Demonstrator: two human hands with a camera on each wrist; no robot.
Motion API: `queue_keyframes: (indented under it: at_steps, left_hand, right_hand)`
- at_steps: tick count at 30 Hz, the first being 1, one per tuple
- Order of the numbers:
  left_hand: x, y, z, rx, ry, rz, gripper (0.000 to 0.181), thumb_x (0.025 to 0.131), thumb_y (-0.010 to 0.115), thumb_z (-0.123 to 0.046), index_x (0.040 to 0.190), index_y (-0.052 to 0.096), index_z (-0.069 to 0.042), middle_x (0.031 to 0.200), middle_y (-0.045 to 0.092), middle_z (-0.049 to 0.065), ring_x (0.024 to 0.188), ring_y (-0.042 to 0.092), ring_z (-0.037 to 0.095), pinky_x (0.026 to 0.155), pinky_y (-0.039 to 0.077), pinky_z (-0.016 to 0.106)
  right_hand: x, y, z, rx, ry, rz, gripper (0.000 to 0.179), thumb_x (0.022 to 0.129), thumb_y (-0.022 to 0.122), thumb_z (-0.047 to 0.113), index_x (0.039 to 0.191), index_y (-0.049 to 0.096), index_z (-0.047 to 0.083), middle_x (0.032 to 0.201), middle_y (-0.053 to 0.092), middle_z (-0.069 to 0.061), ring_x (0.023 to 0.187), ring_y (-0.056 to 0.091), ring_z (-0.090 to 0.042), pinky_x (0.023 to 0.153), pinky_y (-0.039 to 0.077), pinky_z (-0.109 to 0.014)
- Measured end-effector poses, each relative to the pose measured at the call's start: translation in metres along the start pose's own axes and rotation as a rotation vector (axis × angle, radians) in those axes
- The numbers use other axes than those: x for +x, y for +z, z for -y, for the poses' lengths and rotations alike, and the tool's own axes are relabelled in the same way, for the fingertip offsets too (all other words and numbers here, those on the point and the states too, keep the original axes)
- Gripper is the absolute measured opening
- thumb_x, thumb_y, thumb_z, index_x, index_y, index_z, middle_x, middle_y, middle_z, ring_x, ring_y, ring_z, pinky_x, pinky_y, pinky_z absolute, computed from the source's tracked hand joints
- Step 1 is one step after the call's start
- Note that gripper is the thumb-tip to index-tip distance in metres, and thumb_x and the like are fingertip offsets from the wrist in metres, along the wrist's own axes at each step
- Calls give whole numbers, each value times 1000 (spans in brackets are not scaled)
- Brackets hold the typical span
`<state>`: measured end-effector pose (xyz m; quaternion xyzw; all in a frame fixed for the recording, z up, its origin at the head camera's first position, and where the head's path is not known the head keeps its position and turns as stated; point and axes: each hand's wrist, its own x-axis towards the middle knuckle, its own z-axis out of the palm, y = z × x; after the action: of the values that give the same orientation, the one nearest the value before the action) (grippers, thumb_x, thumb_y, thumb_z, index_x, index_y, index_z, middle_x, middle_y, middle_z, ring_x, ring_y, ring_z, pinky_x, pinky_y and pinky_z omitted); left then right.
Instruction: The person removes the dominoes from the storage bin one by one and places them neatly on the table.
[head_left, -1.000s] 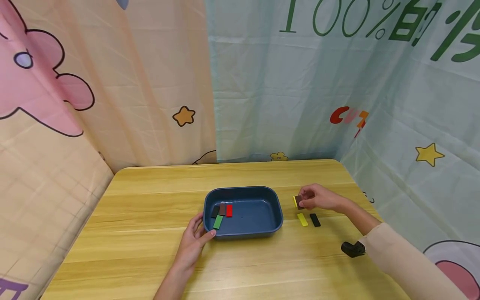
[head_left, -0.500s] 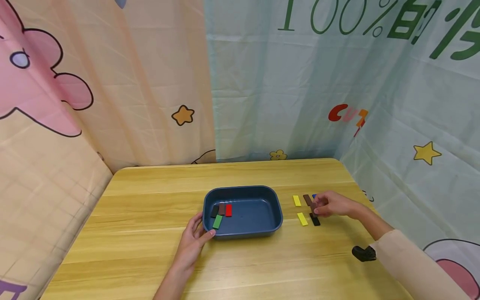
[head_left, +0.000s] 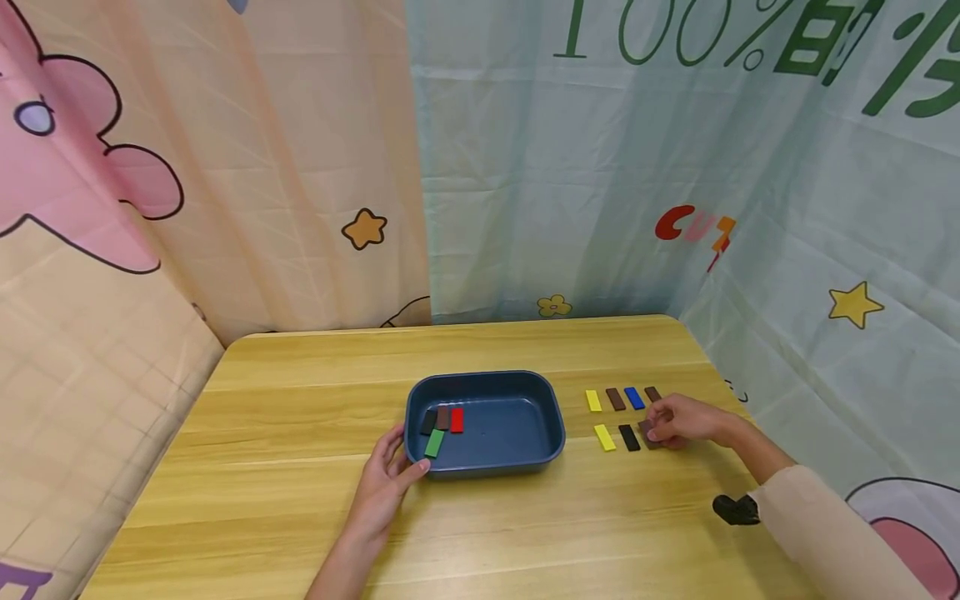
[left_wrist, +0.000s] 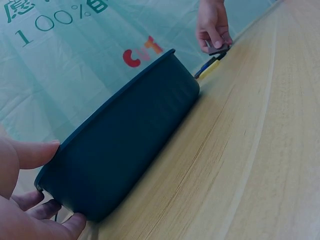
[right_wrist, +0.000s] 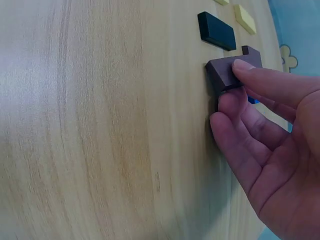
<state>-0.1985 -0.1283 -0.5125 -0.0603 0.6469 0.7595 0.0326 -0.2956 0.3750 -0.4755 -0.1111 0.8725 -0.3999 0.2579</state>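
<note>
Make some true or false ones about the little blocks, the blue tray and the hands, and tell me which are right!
1. The right hand pinches a brown block. True.
2. The left hand touches nothing. False: it holds the blue tray by one end.
3. A green block lies in the tray. True.
4. The blue block is in the tray. False: it lies on the table.
5. Two yellow blocks lie on the table. True.

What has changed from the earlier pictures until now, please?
The right hand, pinching a brown block, moved right and slightly towards the person; the block is now right of the black block. The blue block is now fully uncovered. Unchanged: the left hand holds the tray, four blocks inside.
</note>
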Motion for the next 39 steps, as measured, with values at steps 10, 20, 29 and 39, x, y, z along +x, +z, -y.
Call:
queue_keyframes:
  at_steps: [10, 20, 29, 39]
  left_hand:
    - [0, 1, -1, -2, -1, 0, 74, 95, 68, 6, 158, 30, 0, 162, 32, 23, 148, 32, 41, 110, 42, 41]
    - [0, -3, -2, -11, -2, 0, 76, 95, 68, 7, 159, 29, -1, 163, 30, 22, 148, 32, 41, 109, 44, 38]
    - [0, -1, -2, -1, -22, -7, 74, 95, 69, 6, 158, 31, -1, 164, 30, 22, 148, 32, 42, 111, 40, 44]
    - [0, -2, -2, -8, -6, 15, 75, 96, 69, 5, 159, 29, -2, 164, 29, 22, 148, 33, 41, 107, 46, 32]
  right_hand:
    - [-2, 2, 0, -81, 34, -45, 9, 93, 74, 3, 93, 66, -1, 77, 62, -4, 71, 60, -20, 63, 57, -34]
    - [-4, 8, 0, -61, 87, -137, 18, 92, 76, 3, 95, 60, -3, 71, 63, -6, 62, 59, -19, 57, 55, -33]
    - [-7, 9, 4, -89, 76, -137, 20, 92, 76, 2, 104, 62, -4, 76, 68, -7, 67, 64, -24, 65, 59, -38]
    - [-9, 0, 13, -175, 22, -160, 18, 93, 76, 9, 103, 65, -2, 72, 63, -6, 62, 58, -23, 59, 51, -36]
